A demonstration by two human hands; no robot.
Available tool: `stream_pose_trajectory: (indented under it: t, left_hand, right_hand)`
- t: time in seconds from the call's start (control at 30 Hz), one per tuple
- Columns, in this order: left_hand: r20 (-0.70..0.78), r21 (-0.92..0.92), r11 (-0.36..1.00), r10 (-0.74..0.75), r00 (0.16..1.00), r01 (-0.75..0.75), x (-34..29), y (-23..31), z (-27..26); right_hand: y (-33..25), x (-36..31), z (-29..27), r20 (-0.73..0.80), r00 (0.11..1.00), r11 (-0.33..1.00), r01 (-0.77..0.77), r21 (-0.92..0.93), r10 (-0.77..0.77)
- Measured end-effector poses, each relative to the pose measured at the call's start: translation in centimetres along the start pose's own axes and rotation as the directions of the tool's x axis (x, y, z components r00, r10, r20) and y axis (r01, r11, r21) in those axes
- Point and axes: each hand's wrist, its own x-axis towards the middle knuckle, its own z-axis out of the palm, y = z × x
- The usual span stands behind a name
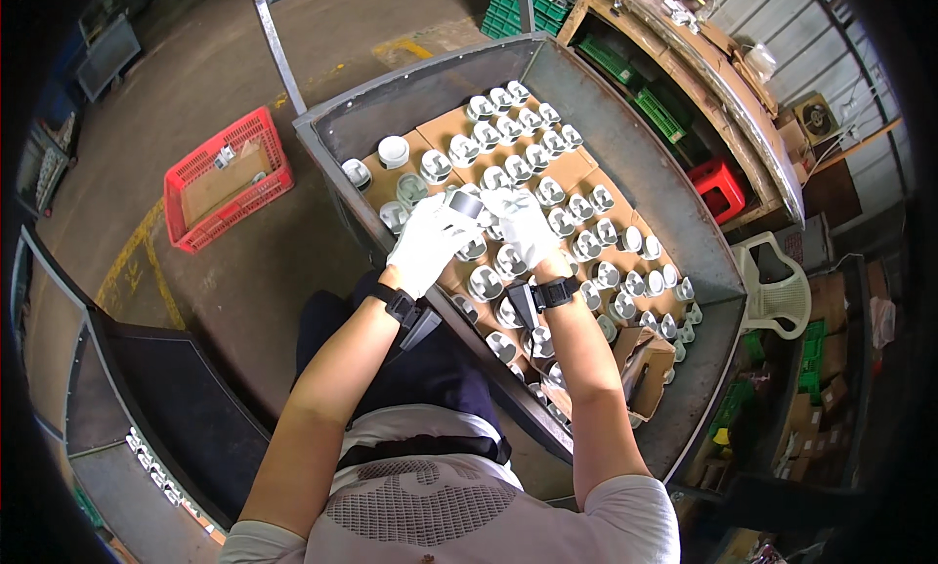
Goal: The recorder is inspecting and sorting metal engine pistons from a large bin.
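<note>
Holding silver piston (464, 205) in white-gloved left hand (427, 244) | above rows of pistons (486, 283) on cardboard (578, 164) in metal cart (664, 183) | close beside white-gloved right hand (525, 228), perhaps touching; cannot tell whether gripped there too

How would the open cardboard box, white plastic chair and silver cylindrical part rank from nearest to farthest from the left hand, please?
1. Silver cylindrical part, at the left hand.
2. Open cardboard box, right, inside the bin.
3. White plastic chair, far right.
</note>
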Motion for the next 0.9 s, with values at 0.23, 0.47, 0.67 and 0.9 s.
stream_pose_trajectory:
  t: [0.23, 0.47, 0.67, 0.9]
  left_hand:
    - [0.083, -0.055, 0.991, -0.115, 0.99, 0.12, 0.4, 1.3, -0.8]
    - [0.14, 0.459, 0.851, 0.215, 0.967, -0.256, 0.5, 0.7, -1.0]
    - [0.129, 0.355, 0.915, 0.154, 0.98, -0.191, 0.4, 0.7, -0.7]
    - [0.227, 0.498, 0.782, 0.3, 0.927, -0.375, 1.0, 2.2, -1.5]
  right_hand:
    - [1.3, -0.1, -1.5, 0.124, 0.974, 0.773, 0.228, -0.592, -0.192]
    - [2.6, -0.4, -1.9, 0.084, 0.982, 0.835, 0.188, -0.517, -0.169]
    - [2.1, -1.2, -1.6, 0.036, 0.962, 0.655, 0.211, -0.726, -0.269]
    - [0.6, -2.5, -1.2, -0.101, 0.992, 0.937, 0.038, -0.348, -0.078]
